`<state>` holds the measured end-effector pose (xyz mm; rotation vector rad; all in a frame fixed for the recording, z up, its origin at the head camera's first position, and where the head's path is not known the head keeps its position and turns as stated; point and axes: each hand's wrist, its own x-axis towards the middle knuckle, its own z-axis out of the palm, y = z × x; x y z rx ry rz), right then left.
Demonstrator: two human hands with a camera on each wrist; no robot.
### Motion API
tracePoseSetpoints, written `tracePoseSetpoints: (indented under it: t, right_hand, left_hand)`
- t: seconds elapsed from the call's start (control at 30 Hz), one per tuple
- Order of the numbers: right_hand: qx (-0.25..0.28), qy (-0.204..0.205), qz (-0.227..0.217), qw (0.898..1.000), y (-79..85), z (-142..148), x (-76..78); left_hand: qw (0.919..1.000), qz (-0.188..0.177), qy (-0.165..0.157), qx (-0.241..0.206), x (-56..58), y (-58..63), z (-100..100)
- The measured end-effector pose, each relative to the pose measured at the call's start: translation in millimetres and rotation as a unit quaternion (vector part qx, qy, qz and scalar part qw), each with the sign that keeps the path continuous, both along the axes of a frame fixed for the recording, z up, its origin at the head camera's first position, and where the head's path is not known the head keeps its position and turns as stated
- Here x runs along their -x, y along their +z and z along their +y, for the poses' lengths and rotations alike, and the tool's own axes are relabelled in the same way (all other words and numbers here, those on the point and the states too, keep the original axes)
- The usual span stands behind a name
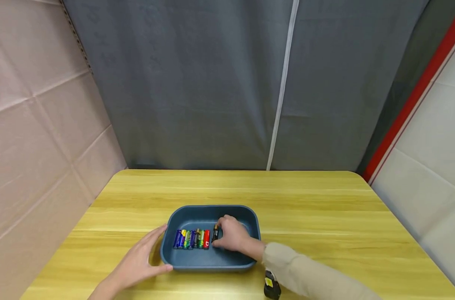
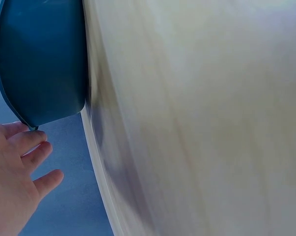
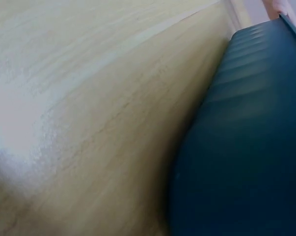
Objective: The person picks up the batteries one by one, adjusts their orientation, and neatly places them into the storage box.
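Observation:
A dark blue rectangular tray (image 1: 212,267) sits on the wooden table, and its outer side shows in both wrist views. Inside, several batteries (image 1: 191,239) in blue, green, black and red lie side by side in a row. My right hand (image 1: 235,236) reaches into the tray and pinches a black battery (image 1: 215,232) with a copper-coloured end, just right of the red one. At the tray's left side, my left hand (image 1: 137,259) touches the rim with nearly straight fingers, the thumb at the front left corner. In the left wrist view, some fingers (image 2: 36,156) stand spread off the rim.
A black tape measure (image 1: 271,285) with a yellow label lies near the table's front, partly beneath the right sleeve (image 1: 298,266). A grey curtain (image 1: 197,91) hangs behind the wooden table (image 1: 317,208). Pale fabric walls flank both sides.

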<state>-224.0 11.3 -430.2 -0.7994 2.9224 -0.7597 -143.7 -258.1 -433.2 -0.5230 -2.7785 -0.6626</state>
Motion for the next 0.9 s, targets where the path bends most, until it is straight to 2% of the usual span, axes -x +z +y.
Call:
tracePoseSetpoints:
  t: [0.2, 0.47, 0.63, 0.9]
  right_hand:
    - [-0.030, 0.019, 0.009, 0.999, -1.6, -5, -0.1]
    - [-0.037, 0.026, 0.011, 0.999, -3.0, -6, -1.0]
    - [0.000, 0.032, -0.005, 0.999, 5.0, 3, -4.2]
    - [0.087, 0.027, -0.017, 0.996, 22.4, 37, -4.1]
  left_hand:
    - [1.0000, -0.005, 0.004, -0.001, -0.6, 0.3, 0]
    - [1.0000, -0.008, 0.002, -0.002, -0.1, -0.7, 0]
    - [0.9999, -0.011, 0.003, -0.002, -0.3, -0.5, 0]
    - [1.0000, -0.002, -0.004, 0.007, 0.8, 0.6, 4]
